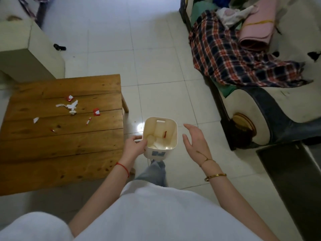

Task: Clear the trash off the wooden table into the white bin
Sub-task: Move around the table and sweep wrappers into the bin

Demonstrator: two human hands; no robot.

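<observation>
White square plastic bin (pixel 171 136) was gripped at its near-left rim by the left hand (pixel 135 145), just off the brown plank table's (pixel 60 150) right edge. The right hand (pixel 194 141) was held open beside it, over bare tiled floor (pixel 156 66).

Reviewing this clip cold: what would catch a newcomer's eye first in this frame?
Most striking is the square white plastic bin at centre, above the tiled floor, gripped at its rim by the left hand while the open right hand hovers beside it. Next, red and white wrapper scraps lie scattered over the wooden plank table at left. A red-and-navy plaid blanket is draped over the sofa at upper right.
</observation>
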